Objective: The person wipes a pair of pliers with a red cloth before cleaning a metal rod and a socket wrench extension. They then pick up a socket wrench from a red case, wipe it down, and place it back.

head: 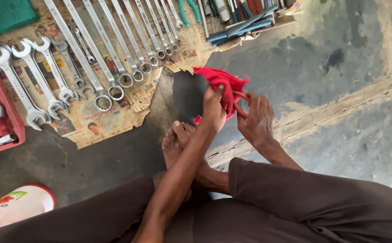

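I'm sitting on the floor (340, 54) wiping an orange-handled tool (240, 104) with the red rag (220, 83), left hand (214, 110) closed over rag, right hand (258, 121) gripping the handles, just off the newspaper's (110, 121) corner by the wrenches (92, 58), so next I'd probably be needing a firmer twist.

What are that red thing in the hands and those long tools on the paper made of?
The red rag, held by the left hand and right hand, looks like soft matte cloth: it crumples. The spanners look like polished steel, silvery and glinting. The sheet beneath looks like torn newsprint.
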